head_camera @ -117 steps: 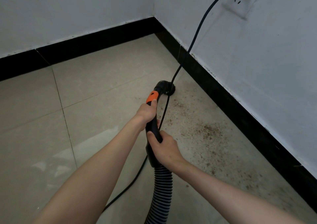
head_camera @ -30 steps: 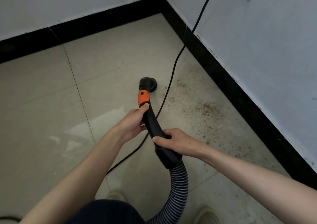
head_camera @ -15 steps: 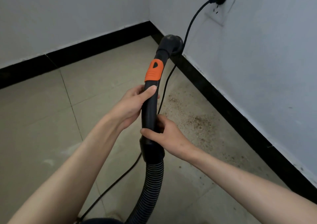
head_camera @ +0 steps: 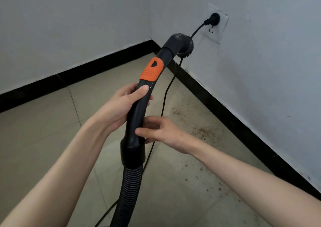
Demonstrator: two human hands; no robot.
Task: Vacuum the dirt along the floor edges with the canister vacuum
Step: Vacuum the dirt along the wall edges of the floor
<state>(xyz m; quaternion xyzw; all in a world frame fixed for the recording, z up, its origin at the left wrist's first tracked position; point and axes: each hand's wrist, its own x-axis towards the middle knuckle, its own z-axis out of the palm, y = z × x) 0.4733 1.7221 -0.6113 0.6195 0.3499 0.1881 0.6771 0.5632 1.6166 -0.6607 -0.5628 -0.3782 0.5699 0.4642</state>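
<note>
The left hand (head_camera: pixel 121 108) wraps the wand (head_camera: pixel 139 115) just below the orange slider (head_camera: pixel 152 69), thumb laid along the top and fingers curled round the far side. This is the carrying grip, taking the weight and steering. The right hand (head_camera: pixel 161 133) sits lower, just above the cuff where the ribbed hose (head_camera: pixel 129 190) joins. Its thumb lies across the front of the wand and its fingers curl loosely behind, more a light pinch than a full clasp, probably to twist or steady the tube.

The wand points toward 1 o'clock, with the round brush head (head_camera: pixel 182 43) lifted clear of the floor (head_camera: pixel 43 131) and held up in front of the wall, near the socket (head_camera: pixel 216 25). With the head raised like this, nothing is being sucked up. It looks like a pause to check or reset the tool.

The dirt (head_camera: pixel 201 131) lies from 2 to 5 o'clock of the hands, a brown scatter on the tiles running along the black skirting (head_camera: pixel 225 112) of the right wall, thickest just right of the right hand. The cord (head_camera: pixel 166 91) drops from the plug (head_camera: pixel 212 19), passes behind the wand and trails toward 6 o'clock, touching the edge of the dirty strip. It could snag the head once lowered.

Judging by the remaining dirt, most of the edge is not yet done.
</note>
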